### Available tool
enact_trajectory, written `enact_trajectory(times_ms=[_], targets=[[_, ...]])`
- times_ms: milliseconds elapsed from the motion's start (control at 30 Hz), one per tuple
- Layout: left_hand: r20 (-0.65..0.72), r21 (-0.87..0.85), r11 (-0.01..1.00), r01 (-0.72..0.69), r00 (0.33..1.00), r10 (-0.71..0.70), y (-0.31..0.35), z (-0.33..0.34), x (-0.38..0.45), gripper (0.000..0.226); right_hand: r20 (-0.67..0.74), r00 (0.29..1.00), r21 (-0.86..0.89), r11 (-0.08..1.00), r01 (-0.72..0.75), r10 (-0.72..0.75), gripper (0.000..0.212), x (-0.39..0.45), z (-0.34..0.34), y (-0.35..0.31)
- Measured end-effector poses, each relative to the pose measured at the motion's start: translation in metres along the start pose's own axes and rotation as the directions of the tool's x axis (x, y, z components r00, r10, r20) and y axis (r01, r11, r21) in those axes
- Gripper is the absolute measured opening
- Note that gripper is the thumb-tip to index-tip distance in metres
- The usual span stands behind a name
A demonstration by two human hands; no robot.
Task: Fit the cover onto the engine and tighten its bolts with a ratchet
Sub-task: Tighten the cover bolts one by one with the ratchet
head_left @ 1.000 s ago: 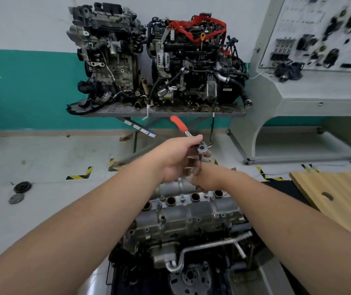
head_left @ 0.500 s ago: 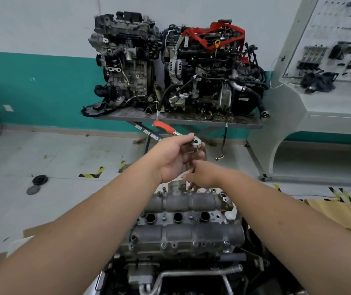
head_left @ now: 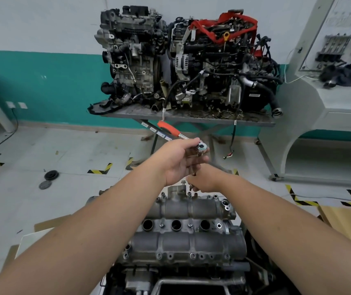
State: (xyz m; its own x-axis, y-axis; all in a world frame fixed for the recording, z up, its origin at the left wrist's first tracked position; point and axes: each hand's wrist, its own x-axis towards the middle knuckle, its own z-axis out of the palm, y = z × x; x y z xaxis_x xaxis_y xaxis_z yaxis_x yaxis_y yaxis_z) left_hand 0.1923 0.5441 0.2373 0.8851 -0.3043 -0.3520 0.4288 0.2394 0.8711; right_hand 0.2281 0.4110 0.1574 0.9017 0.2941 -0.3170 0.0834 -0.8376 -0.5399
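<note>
Your left hand [head_left: 179, 160] gripping chrome ratchet with orange handle [head_left: 169, 128] at its head, right hand [head_left: 205, 180] fingers curled, pinching something unclear, over grey cast-metal cover [head_left: 187, 233] with three round holes

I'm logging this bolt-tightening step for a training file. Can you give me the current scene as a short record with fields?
left hand: grips the ratchet head from above
ratchet: orange handle points away from the person, toward the far table
right hand: below the ratchet head, at the far edge of the cover; what it holds is hidden
cover: seated on the engine, three round holes showing
background: two engines on a metal table
</note>
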Motion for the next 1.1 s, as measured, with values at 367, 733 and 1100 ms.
enact_trajectory(times_ms=[367,733,1100], targets=[[0.025,-0.022,0.999,0.025,0.999,-0.024,-0.008,-0.013,0.011,0.019,-0.002,0.999,-0.065,0.997,0.045,-0.045,0.022,0.006,0.011,0.001],[0.039,0.065,0.998,0.021,0.999,-0.024,-0.007,-0.015,0.01,0.022,0.036,0.999,-0.125,0.992,0.01,-0.006,0.024,0.006,0.012,0.003],[0.103,0.726,0.662,-0.185,0.982,0.161,0.004,-0.004,0.016,0.026,0.047,0.959,0.968,0.248,0.025,-0.281,0.008,-0.015,-0.033,0.009]])
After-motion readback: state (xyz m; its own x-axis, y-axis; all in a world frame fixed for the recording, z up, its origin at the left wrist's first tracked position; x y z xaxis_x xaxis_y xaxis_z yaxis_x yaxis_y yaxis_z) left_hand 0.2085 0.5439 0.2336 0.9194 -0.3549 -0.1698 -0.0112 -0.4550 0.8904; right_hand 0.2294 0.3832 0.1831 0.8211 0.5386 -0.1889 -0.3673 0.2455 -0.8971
